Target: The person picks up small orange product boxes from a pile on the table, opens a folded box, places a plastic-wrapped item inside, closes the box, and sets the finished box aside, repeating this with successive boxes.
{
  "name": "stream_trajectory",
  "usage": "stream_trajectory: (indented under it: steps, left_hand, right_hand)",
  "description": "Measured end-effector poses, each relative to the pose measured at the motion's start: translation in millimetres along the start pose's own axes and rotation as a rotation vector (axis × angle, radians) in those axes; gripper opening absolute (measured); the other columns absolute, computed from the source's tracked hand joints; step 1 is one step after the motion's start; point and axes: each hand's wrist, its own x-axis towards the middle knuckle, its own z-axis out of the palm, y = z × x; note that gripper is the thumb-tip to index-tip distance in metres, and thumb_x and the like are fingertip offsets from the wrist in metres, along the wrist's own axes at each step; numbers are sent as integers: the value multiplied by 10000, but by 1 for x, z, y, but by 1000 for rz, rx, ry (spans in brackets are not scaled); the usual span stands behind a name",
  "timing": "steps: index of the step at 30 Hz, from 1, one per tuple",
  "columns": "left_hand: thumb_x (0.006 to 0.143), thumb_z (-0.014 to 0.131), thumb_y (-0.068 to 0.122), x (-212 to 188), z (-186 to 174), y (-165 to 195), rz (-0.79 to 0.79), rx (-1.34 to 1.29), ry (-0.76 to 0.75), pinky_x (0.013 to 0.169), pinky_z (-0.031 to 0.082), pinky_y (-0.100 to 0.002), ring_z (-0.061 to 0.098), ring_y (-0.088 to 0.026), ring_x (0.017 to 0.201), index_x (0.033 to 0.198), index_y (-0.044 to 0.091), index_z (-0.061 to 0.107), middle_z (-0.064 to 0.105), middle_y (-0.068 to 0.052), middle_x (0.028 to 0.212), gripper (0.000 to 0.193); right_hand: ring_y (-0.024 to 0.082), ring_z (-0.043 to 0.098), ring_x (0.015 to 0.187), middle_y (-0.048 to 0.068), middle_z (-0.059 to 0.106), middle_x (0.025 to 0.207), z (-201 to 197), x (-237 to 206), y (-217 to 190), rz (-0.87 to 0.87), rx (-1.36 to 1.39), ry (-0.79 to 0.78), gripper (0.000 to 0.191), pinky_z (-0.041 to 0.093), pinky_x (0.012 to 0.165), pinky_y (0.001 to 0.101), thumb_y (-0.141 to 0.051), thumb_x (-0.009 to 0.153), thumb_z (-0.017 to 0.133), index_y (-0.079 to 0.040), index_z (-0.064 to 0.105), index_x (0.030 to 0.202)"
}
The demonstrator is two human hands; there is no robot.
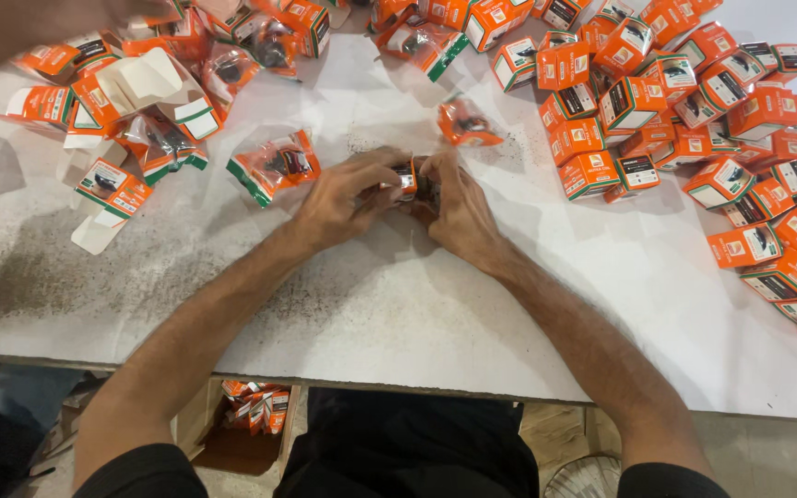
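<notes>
My left hand point(341, 195) and my right hand point(458, 210) meet at the middle of the white table point(398, 304). Both grip one small orange box point(408, 177) with a dark part in it, mostly hidden by my fingers. A bagged dark part in an orange and green wrapper point(275, 166) lies just left of my left hand. Another bagged part point(466, 123) lies beyond my right hand.
A heap of closed small orange boxes point(694, 111) fills the table's right side. Open, unfolded boxes point(131, 92) and bagged parts lie at the far left. More orange boxes point(255, 406) sit in a carton under the table. Another person's arm point(11, 28) reaches in at top left.
</notes>
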Motion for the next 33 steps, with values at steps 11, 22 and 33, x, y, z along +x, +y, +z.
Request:
stream_trajectory:
  steps: [11,22,33]
  left_hand:
    - [824,686,-4,-4,-3,2,247,417,-143,1231,370,-548,496,-383,1439,1017,21,628,553,-203,1492,203]
    - [893,733,128,-34,-118,-18,-481,1050,358,777,499,-550,608,-437,996,1281,-69,592,603,-253,1117,457]
    - [968,638,33,2,-6,28,3,516,339,708,571,-446,708,-356,858,1146,40,651,687,-162,1086,179]
  right_hand:
    - [429,666,1113,214,630,1370,5,-6,8,-176,-62,15,590,579,857,455,5,862,794,-86,441,1327]
    - [535,261,1509,336,216,1616,-32,13,13,-283,-470,472,885,297,1243,638,-155,955,896,-82,270,1576]
    - [437,465,1388,235,440,1526,17,1,-11,-124,-23,27,971,424,1133,473,-231,819,847,0,258,1556]
